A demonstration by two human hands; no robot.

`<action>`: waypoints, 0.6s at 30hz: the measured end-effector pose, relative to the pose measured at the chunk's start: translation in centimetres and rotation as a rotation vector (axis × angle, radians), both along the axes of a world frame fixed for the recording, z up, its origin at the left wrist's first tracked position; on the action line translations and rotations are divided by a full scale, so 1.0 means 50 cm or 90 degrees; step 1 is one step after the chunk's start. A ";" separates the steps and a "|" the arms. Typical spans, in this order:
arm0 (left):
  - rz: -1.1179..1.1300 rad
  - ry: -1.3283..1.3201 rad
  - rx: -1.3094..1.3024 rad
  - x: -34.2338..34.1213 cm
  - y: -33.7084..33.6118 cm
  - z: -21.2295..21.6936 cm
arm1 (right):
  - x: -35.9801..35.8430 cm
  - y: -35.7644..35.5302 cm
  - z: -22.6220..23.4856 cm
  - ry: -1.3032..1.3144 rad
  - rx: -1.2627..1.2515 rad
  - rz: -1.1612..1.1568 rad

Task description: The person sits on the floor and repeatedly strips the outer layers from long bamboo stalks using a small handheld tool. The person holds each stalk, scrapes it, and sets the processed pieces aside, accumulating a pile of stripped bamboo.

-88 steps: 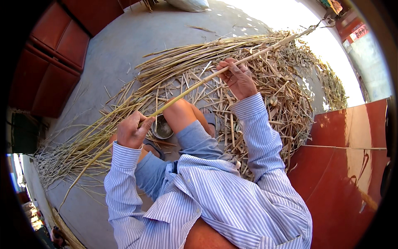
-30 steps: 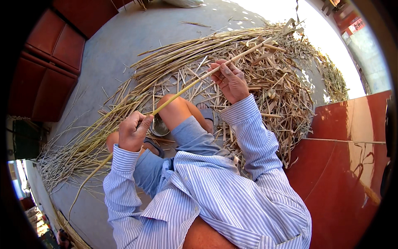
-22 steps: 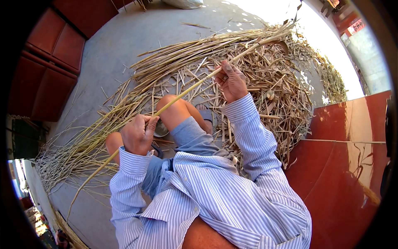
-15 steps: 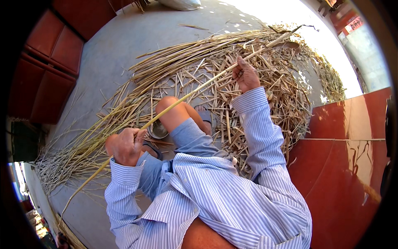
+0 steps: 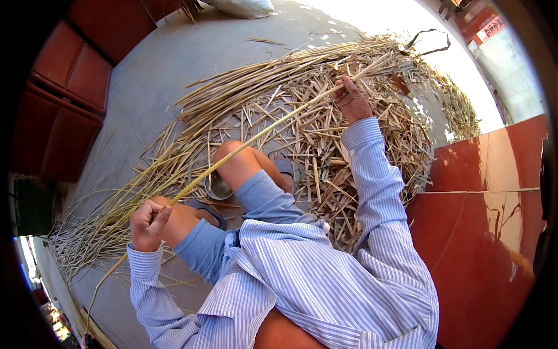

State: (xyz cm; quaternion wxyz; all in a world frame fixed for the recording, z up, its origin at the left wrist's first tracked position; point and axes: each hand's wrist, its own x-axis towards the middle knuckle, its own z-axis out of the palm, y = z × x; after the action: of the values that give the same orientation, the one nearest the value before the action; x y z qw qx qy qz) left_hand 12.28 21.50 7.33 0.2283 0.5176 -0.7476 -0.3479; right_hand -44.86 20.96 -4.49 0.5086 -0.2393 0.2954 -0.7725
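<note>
A long, thin yellow-green plant stalk (image 5: pixel 251 141) slants across my lap from lower left to upper right. My left hand (image 5: pixel 149 224) is closed around its lower part, beside my knee; the thin tail of the stalk runs on below that wrist. Toward the thicker, paler upper end, my right hand (image 5: pixel 353 102) grips the stalk between thumb and fingers. Below my right hand spreads a heap of dry, peeled husk pieces (image 5: pixel 343 151). A dark, curled strip (image 5: pixel 430 49) is by the stalk's upper end. Beyond lies a bundle of similar stalks (image 5: pixel 232 87).
Between my legs sits a small metal bowl (image 5: pixel 219 189). Thin branching stalk ends (image 5: pixel 81 238) fan out at left on the grey floor (image 5: pixel 157 75). Red cabinets (image 5: pixel 87 70) stand far left, a glossy red panel (image 5: pixel 471 256) at right, and a pale sack (image 5: pixel 247 7) at the top.
My left hand has moved left and slightly down, my right hand a little to the right. A brown husk piece near the stalk's upper end is lower, and the dark strip is now looped.
</note>
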 end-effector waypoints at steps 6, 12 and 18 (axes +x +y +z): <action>0.001 0.066 0.189 0.034 -0.013 -0.043 | -0.006 0.053 0.011 0.062 0.028 0.085; -0.037 0.024 0.055 0.029 -0.004 -0.070 | -0.010 0.065 0.042 0.117 0.042 0.134; -0.038 -0.067 -0.339 -0.157 0.009 -0.059 | 0.077 0.047 0.078 0.097 0.210 0.016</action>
State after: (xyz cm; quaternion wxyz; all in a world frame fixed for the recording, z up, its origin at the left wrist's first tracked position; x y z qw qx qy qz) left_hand 4.42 21.94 4.38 0.3069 0.4344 -0.8385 -0.1183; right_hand -41.03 23.31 -0.58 0.5265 -0.2141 0.4526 -0.6871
